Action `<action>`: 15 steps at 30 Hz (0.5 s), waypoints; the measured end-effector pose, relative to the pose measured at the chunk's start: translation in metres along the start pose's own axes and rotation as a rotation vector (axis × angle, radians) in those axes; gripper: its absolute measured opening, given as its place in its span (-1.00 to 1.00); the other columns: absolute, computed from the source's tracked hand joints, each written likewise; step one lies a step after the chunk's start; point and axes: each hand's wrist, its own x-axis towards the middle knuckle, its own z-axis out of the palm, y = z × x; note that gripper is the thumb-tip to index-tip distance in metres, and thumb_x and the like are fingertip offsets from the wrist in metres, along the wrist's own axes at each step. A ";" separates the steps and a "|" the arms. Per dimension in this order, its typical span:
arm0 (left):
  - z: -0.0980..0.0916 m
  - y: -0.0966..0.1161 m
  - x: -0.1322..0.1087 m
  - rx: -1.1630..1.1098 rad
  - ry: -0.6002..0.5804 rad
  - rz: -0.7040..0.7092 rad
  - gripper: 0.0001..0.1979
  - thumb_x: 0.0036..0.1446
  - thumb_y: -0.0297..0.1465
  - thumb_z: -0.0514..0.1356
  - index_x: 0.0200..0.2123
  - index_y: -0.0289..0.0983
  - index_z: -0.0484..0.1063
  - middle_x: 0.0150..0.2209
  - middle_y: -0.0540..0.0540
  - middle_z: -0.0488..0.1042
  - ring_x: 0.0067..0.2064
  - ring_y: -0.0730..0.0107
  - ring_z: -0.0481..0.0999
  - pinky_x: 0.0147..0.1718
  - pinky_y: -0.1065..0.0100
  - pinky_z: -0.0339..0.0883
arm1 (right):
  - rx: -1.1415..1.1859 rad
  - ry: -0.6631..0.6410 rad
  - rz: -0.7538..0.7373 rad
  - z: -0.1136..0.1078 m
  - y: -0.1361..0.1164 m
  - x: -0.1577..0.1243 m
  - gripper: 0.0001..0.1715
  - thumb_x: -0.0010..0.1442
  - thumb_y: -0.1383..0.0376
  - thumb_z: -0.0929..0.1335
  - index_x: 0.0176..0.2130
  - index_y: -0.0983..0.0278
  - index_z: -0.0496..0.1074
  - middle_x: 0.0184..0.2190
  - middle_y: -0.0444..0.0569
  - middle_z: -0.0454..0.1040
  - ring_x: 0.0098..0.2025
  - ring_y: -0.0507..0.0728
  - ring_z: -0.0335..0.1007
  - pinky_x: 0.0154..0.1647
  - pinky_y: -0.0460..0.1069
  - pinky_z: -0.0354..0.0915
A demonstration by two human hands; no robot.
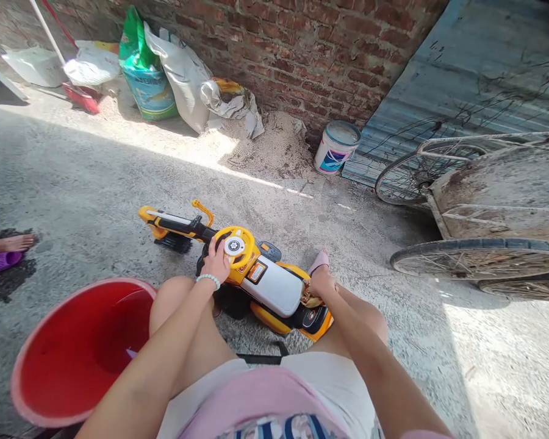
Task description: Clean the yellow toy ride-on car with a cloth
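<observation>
yellow toy digger (251,261) on the concrete floor (119,164), its pale seat (277,291) as landmark: left hand (216,263) ahead of it, curled over the steering wheel (234,246); right hand (322,281) at its rear edge, fingers closed on a brownish cloth (310,297). likely wiping: brace the wheel, press the cloth firmly, short strokes along that edge.

Ride-on digger (256,271) on ground (119,201) between person's legs (359,317), digging arm (176,222) to left. Left hand (216,265) on steering wheel (234,246); right hand (322,283) with cloth (308,299) at right end of seat (277,291). Bucket (64,353) beside left knee (174,299). Beyond digger, along wall (293,49), left to right: sacks (150,91), heap (274,143), pail (336,149). Cart (507,201) far right, before sheeting (412,103). Another person's foot (21,242) far left, beside slipper (2,263).
</observation>
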 end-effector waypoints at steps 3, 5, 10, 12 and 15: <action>-0.002 0.002 0.000 -0.010 0.015 0.020 -0.27 0.28 -0.31 0.13 0.49 -0.32 0.21 0.58 -0.37 -0.13 0.30 -0.29 0.47 0.34 -0.19 0.31 | -0.251 0.019 -0.192 0.014 -0.001 -0.046 -0.64 0.15 0.42 0.46 -0.04 0.42 0.64 0.11 0.42 0.51 0.29 0.53 0.25 0.23 0.44 0.22; -0.002 0.003 0.000 -0.016 0.022 0.026 -0.28 0.27 -0.32 0.12 0.48 -0.32 0.22 0.58 -0.36 -0.11 0.33 -0.28 0.44 0.35 -0.18 0.29 | -0.381 0.035 -0.309 0.029 0.005 -0.084 -0.66 0.25 0.35 0.40 -0.01 0.38 0.64 0.17 0.42 0.47 0.31 0.56 0.19 0.21 0.45 0.21; -0.004 0.006 0.000 0.001 0.007 0.011 -0.29 0.28 -0.34 0.08 0.49 -0.32 0.21 0.59 -0.33 -0.13 0.33 -0.28 0.45 0.35 -0.19 0.30 | -0.246 0.077 -0.356 0.069 0.034 -0.149 -0.52 0.24 0.27 0.39 0.14 0.21 0.58 0.40 0.23 0.29 0.42 0.48 0.05 0.25 0.31 0.22; -0.005 0.006 0.000 0.001 0.004 0.014 -0.28 0.27 -0.34 0.08 0.49 -0.32 0.19 0.59 -0.33 -0.14 0.32 -0.26 0.46 0.35 -0.18 0.29 | -0.120 0.136 -0.319 0.074 0.047 -0.149 -0.41 0.21 0.32 0.37 0.22 0.17 0.51 0.48 0.14 0.18 0.44 0.43 0.03 0.29 0.27 0.22; -0.005 0.005 0.001 0.006 -0.008 0.001 -0.26 0.27 -0.33 0.09 0.50 -0.30 0.18 0.60 -0.32 -0.16 0.29 -0.28 0.48 0.35 -0.20 0.29 | 0.176 0.331 -0.169 0.065 0.058 -0.121 -0.40 0.24 0.32 0.30 0.25 0.24 0.47 0.48 0.21 0.16 0.41 0.39 0.13 0.33 0.23 0.21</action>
